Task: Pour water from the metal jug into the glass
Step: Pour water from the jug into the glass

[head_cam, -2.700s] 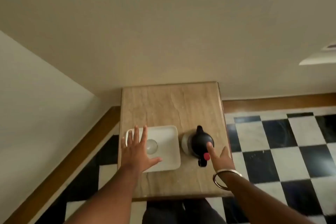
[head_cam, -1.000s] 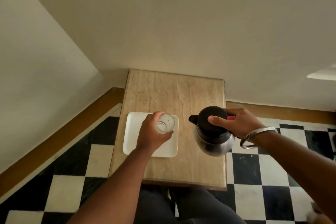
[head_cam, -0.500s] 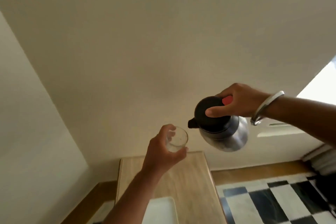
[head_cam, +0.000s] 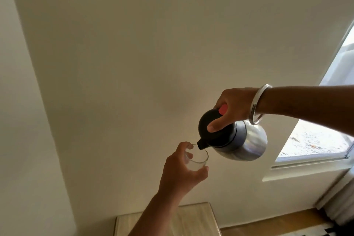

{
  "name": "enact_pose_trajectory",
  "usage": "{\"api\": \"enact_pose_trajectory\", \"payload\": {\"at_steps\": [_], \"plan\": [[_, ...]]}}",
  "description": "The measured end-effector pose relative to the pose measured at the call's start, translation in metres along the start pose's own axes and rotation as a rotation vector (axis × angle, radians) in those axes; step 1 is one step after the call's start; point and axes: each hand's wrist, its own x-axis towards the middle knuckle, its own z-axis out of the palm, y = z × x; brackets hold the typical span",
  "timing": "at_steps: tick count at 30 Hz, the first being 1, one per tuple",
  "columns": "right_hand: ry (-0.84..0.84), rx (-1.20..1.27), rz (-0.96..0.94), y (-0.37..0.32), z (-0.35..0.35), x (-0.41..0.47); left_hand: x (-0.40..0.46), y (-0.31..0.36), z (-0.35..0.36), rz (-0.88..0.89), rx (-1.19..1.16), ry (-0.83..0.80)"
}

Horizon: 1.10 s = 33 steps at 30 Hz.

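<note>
My right hand grips the metal jug by its handle, thumb resting on the black lid beside a red button. The jug is steel-bodied, held in the air and tilted left, its black spout just over the rim of the glass. My left hand is wrapped around the clear glass from below and holds it up in front of the wall. No stream of water is visible, and I cannot tell whether the glass holds any water.
The far end of the beige stone-topped table shows at the bottom edge, below the hands. A plain wall fills most of the view. A window with a white sill lies at the right, and a wooden skirting strip runs below it.
Both hands rose off the table with the glass and jug; the view swung upward. Since half a second ago the jug has tipped further and its spout has come to the glass rim.
</note>
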Motion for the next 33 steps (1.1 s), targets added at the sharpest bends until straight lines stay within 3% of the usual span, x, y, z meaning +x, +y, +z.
{"api": "enact_pose_trajectory", "payload": {"at_steps": [18, 33], "plan": [[0.072, -0.233, -0.195, -0.004, -0.051, -0.028, 0.001, 0.077, -0.005, 0.091, 0.135, 0.166], [0.23, -0.308, -0.147, -0.002, -0.092, -0.031, 0.017, 0.112, 0.009, 0.117, 0.198, 0.301]]}}
